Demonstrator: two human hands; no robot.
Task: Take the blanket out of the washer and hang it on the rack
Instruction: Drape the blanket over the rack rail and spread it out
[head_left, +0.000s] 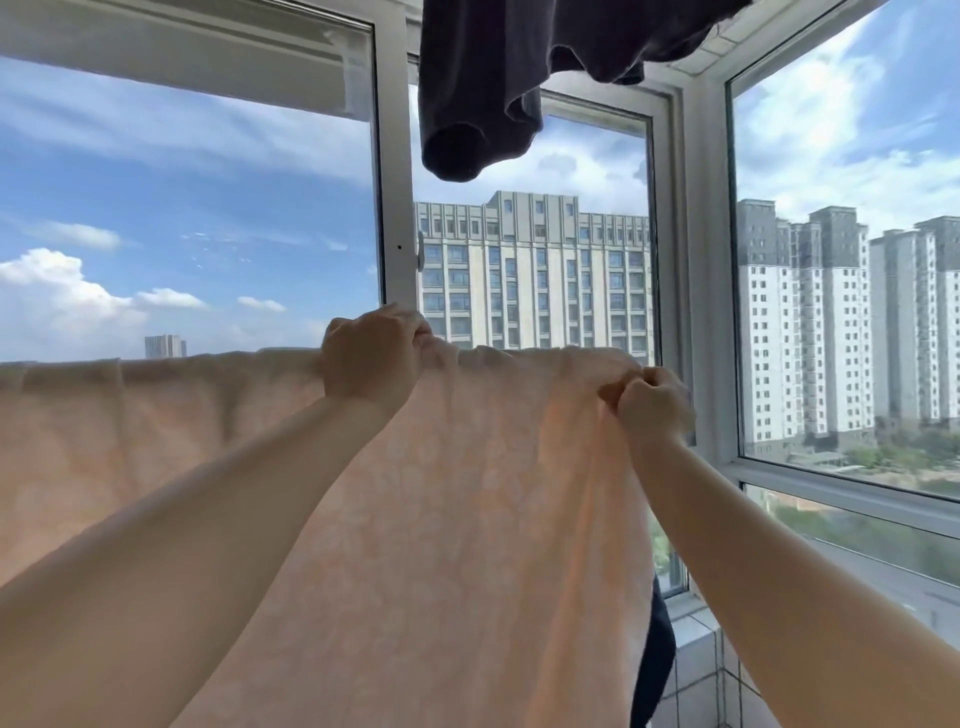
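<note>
A pale peach blanket (467, 493) with a faint white pattern hangs in front of me, its top edge stretched level across the view from the far left to the right of centre. The rack under that edge is hidden by the cloth. My left hand (371, 356) is closed on the top edge near the middle. My right hand (652, 402) pinches the blanket close to its upper right corner, slightly lower than the left. Both arms reach forward and up. The washer is out of view.
A dark garment (488, 83) hangs overhead at top centre. White-framed windows (392, 208) stand just behind the blanket, with tower blocks outside. A tiled sill (696, 639) and another dark cloth (657, 660) lie at the lower right.
</note>
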